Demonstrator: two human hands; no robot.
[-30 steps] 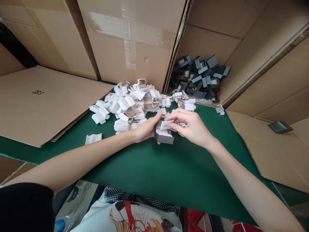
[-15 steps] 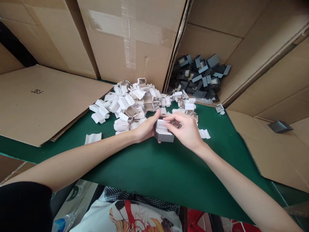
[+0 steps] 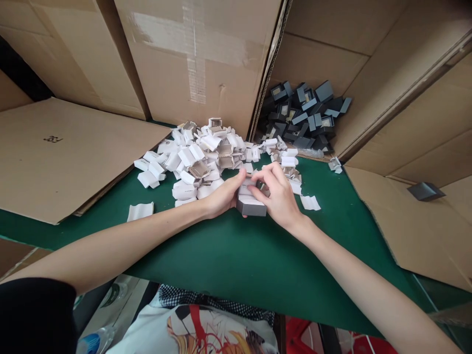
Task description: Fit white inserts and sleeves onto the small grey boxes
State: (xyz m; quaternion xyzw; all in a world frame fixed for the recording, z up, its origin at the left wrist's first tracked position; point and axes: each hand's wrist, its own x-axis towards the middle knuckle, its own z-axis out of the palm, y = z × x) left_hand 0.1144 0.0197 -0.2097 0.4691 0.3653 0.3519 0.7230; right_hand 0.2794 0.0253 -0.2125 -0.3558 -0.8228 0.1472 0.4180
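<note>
A small grey box [image 3: 251, 206] rests on the green table [image 3: 236, 255], held between both my hands. My left hand [image 3: 221, 196] grips its left side, thumb on top. My right hand [image 3: 277, 194] is closed in a pinch over the box's top, pressing a white paper insert [image 3: 246, 188] into it. Just behind my hands lies a heap of white folded inserts [image 3: 201, 157]. More white pieces [image 3: 289, 167] lie beside my right hand.
A pile of dark grey boxes [image 3: 302, 115] fills an open carton at the back right. Cardboard boxes [image 3: 199, 54] wall the back, a flat cardboard sheet [image 3: 62, 152] lies left, another [image 3: 416, 221] right with one grey box [image 3: 425, 191] on it. Loose white inserts [image 3: 140, 211] dot the table.
My right hand has drawn in closer over the grey box, pushing the white insert down into it. My left hand has kept its hold on the box's left side.
</note>
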